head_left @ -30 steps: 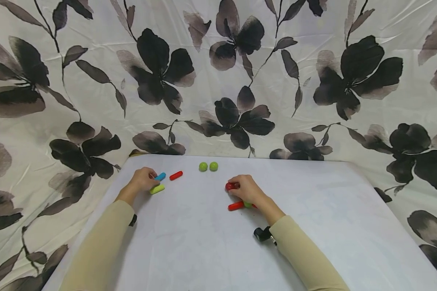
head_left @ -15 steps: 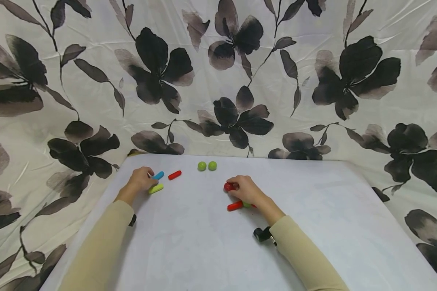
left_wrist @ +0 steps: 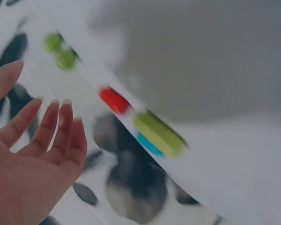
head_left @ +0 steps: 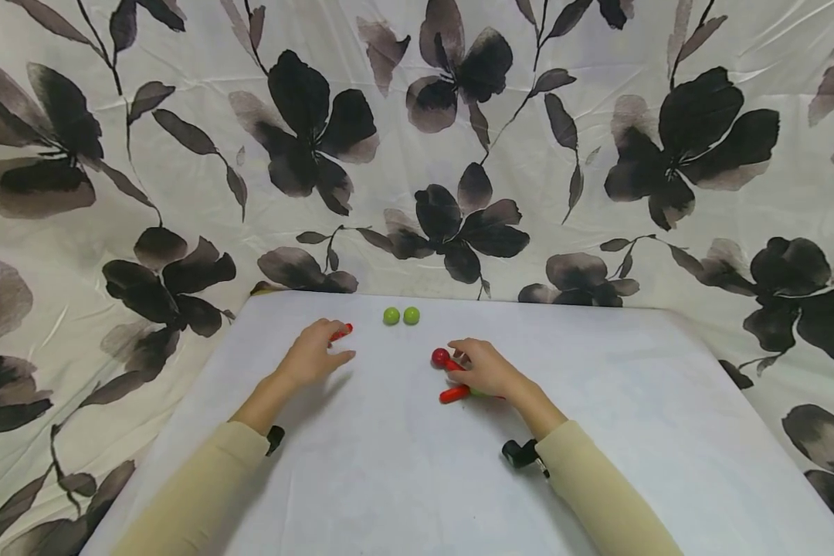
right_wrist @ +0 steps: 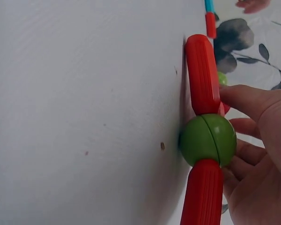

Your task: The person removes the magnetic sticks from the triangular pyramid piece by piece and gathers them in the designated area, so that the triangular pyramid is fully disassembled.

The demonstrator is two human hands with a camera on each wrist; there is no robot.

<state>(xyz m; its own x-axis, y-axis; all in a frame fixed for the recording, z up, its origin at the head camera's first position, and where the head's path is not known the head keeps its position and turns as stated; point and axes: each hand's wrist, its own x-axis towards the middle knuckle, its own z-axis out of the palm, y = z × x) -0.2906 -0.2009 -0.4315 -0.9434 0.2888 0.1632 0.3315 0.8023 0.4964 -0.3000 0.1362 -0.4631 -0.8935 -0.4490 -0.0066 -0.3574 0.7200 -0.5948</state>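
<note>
My left hand (head_left: 316, 355) is spread above the table by a red rod (head_left: 344, 332), holding nothing visible. The left wrist view shows a yellow-green rod (left_wrist: 159, 133) and a blue rod (left_wrist: 150, 144); in the head view the left hand hides both. My right hand (head_left: 489, 367) lies by a red ball (head_left: 441, 357) and a short red rod (head_left: 453, 366) against it, thumb and fingers apart around the rod. Closer in, a green ball (right_wrist: 208, 139) sits between two red rods, one above (right_wrist: 203, 75) and one below (right_wrist: 203, 192). Whether the right thumb touches a rod is unclear.
Two green balls (head_left: 401, 316) stand side by side near the back edge of the white table (head_left: 389, 463). A flower-printed cloth (head_left: 361, 154) hangs behind it. A dark wrist camera (head_left: 521, 454) sits under the right sleeve.
My left hand has left the blue and yellow-green rods and moved right, fingers spreading. My right hand has let go of the red ball and drawn back slightly, uncovering a red rod.
</note>
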